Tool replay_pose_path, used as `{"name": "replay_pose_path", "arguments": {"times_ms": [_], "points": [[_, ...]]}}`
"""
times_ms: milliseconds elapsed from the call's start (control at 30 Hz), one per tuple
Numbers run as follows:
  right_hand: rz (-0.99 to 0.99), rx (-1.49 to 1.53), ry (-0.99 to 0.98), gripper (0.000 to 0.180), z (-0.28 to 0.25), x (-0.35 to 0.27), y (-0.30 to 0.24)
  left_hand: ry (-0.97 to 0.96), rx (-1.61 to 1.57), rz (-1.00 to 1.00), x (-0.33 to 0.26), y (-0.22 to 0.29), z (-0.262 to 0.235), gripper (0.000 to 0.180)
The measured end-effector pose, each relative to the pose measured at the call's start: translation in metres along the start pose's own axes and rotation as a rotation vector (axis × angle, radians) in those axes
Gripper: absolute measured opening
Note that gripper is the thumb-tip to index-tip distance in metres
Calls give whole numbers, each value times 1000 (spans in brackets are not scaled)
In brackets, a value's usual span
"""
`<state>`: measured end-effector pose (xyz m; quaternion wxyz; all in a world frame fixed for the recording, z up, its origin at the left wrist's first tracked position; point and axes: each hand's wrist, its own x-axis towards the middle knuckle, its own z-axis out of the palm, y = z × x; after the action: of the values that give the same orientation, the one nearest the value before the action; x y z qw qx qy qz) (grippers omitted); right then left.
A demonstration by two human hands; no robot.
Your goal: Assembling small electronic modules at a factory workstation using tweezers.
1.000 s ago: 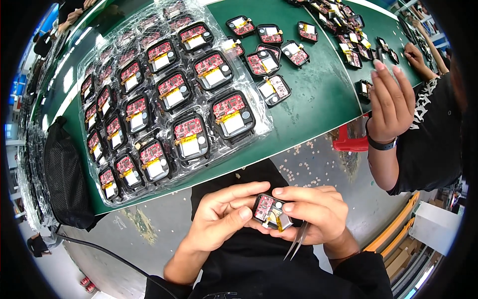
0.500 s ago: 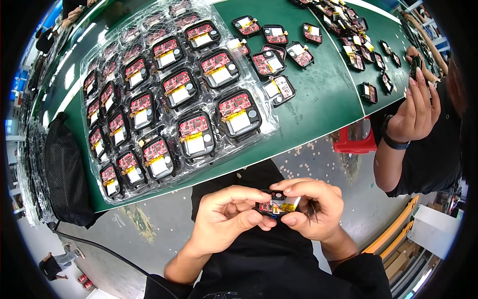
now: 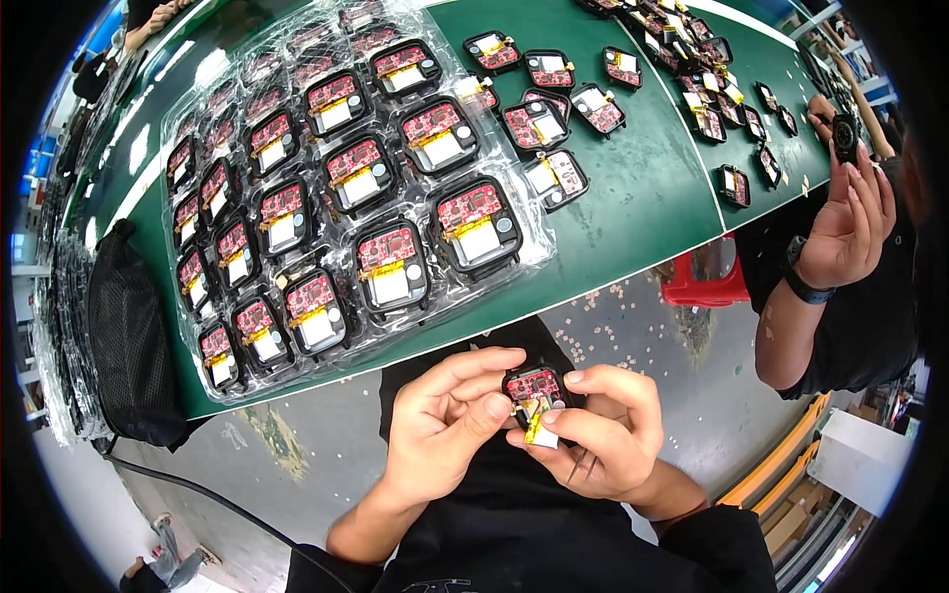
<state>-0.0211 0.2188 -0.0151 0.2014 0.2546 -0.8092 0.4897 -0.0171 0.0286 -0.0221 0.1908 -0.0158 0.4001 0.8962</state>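
Note:
Above my lap, my left hand [image 3: 432,423] grips the left edge of an open black watch case [image 3: 535,382] with a red circuit board inside. My right hand [image 3: 621,431] is closed at the case's right side. Its thumb is at a small white battery [image 3: 543,433] with yellow tape, tilted out at the lower edge of the case. Thin dark prongs, seemingly tweezers [image 3: 583,465], stick out between the right fingers. The fingers hide part of the case's rim.
A clear plastic tray [image 3: 539,259] full of similar watch cases covers much of the green table [image 3: 633,227]. Loose cases [image 3: 549,69] lie beyond it. A black mesh bag [image 3: 129,336] hangs at the left edge. On the right, a co-worker's hand [image 3: 845,232] holds a dark round part.
The case has turned so its red board faces up toward me. The battery has swung from the right side to the lower edge. The co-worker's hand has shifted right.

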Motion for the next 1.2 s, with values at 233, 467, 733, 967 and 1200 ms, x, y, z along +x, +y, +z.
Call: {"name": "replay_pose_path", "arguments": {"times_ms": [233, 467, 733, 967, 1200], "points": [[139, 47, -44, 44, -8, 13, -5, -56, -111, 17, 2, 3, 9, 60], [186, 71, -55, 52, -7, 13, -9, 22, -19, -38, 3, 1, 10, 70], [259, 106, -151, 54, -5, 13, -11, -27, -120, 36, 3, -3, 6, 61], [238, 259, -216, 56, -19, 25, 0, 51, -63, -8, 1, 3, 3, 59], [288, 135, -252, 27, -26, 41, -2, -25, -2, -25, 1, 7, 7, 55]]}}
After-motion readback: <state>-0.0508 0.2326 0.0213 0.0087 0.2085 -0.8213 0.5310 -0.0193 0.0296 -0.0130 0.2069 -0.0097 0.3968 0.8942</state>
